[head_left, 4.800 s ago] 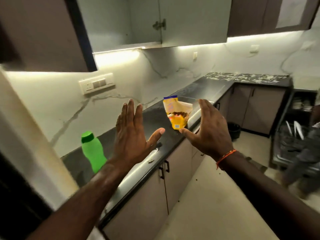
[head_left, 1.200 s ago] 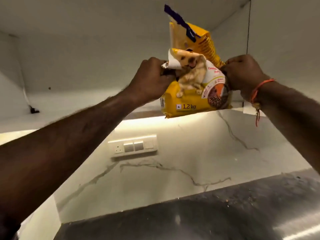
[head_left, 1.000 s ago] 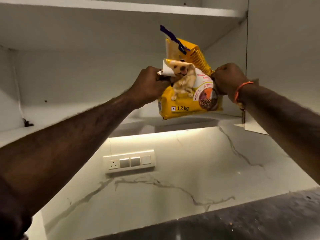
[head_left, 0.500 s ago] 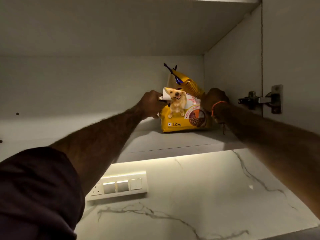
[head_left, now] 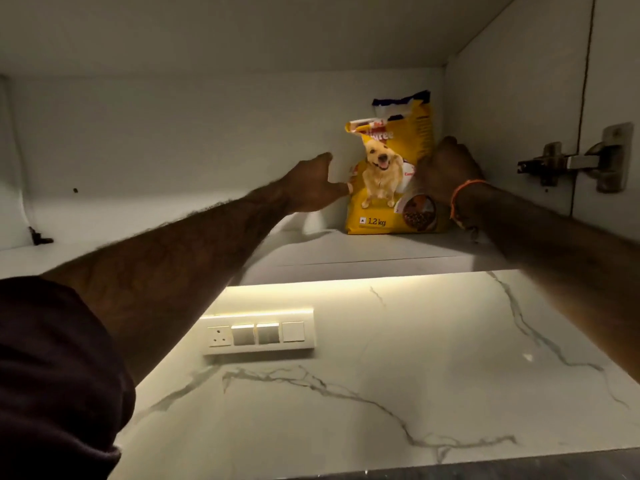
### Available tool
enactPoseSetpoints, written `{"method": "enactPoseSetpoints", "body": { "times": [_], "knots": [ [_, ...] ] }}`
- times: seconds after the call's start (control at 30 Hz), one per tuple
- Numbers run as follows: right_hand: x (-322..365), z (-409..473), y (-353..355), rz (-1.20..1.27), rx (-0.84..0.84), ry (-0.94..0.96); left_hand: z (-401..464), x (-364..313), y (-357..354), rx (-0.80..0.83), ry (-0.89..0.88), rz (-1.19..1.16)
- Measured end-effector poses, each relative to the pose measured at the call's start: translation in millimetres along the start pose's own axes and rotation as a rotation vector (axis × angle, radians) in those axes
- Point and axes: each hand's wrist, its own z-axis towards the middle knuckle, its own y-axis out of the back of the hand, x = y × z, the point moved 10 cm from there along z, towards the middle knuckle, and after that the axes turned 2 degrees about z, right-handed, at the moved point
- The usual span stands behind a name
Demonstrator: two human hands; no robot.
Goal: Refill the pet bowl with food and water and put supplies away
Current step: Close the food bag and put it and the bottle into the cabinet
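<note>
**Up in the wall cabinet: dog food bag on the shelf**

Upright on the cabinet shelf [head_left: 363, 247] stands the yellow dog food bag [head_left: 388, 188], at about one o'clock in the view, close to the cabinet's right inner wall and near its back panel. Its front shows a golden dog, a picture of brown kibble low on the right, and "1.2 kg" printed near the bottom. The top of the bag is folded or rolled over forward, with a blue-edged flap rising behind it; what lies inside cannot be seen.

The left hand [head_left: 317, 183] sits at the bag's nine o'clock side, palm turned toward it, thumb raised apart from the fingers, which reach just to the bag's left edge. Whether they press it or only brush it cannot be told.

The right hand [head_left: 445, 168] is at the bag's three o'clock side, its back toward the camera, an orange thread at the wrist. Its fingers are hidden against the bag, so their grip cannot be told.

Below, at six o'clock, a switch plate [head_left: 258, 334] sits on the marble backsplash [head_left: 398, 375].
</note>
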Motion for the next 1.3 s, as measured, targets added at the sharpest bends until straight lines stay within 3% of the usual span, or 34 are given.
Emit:
{"method": "enactPoseSetpoints", "body": {
  "times": [0.2,0.4,0.5,0.6,0.73,0.97,1.17,1.3],
  "knots": [
    [58.5,-72.8,5.2,0.051,0.063,0.223,-90.2,14.2,40.4,-0.148,-0.065,0.094],
    [106.5,-195.1,-11.0,0.097,-0.098,0.493,-208.2,50.0,85.3,-0.344,-0.080,0.206],
    [128.1,-256.3,-30.4,0.165,-0.203,0.616,-267.4,72.1,95.1,-0.370,-0.075,0.271],
    [139.9,-317.7,-66.0,0.324,-0.175,0.666,-328.3,105.3,93.9,-0.348,-0.025,0.346],
    [144.3,-392.8,-139.3,0.473,0.068,0.661,-408.6,164.5,87.7,-0.312,0.155,0.389],
    [137.6,-537.4,-294.3,0.487,0.634,0.551,-547.5,276.5,47.8,-0.175,0.490,0.362],
    [141.7,-646.0,-388.4,0.342,1.080,0.503,-637.3,363.8,-17.6,0.029,0.846,0.144],
    [141.2,-689.4,-426.0,0.303,1.246,0.462,-662.5,391.8,-59.7,0.107,0.969,-0.068]
  ]
}}
